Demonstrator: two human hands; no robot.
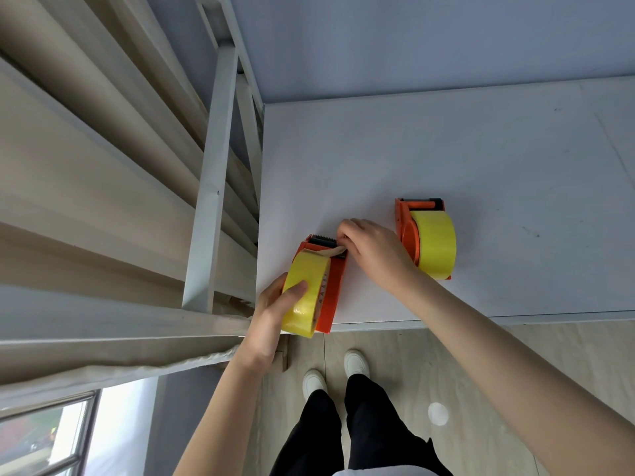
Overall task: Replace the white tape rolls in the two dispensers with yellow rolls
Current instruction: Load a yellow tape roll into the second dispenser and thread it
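Note:
Two orange tape dispensers stand on the white table (464,149). The near dispenser (331,292) sits at the table's front left corner and carries a yellow roll (304,293). My left hand (275,314) grips that roll from the left, thumb across its face. My right hand (371,249) pinches the tape's loose end (331,250) by the toothed blade at the dispenser's far end. The second dispenser (407,235) stands apart to the right with its own yellow roll (436,243). No white roll is in view.
A white metal frame (209,207) and beige panels rise just left of the table. A grey wall backs the table. Below the front edge lie wooden floor, my legs and white shoes (355,362).

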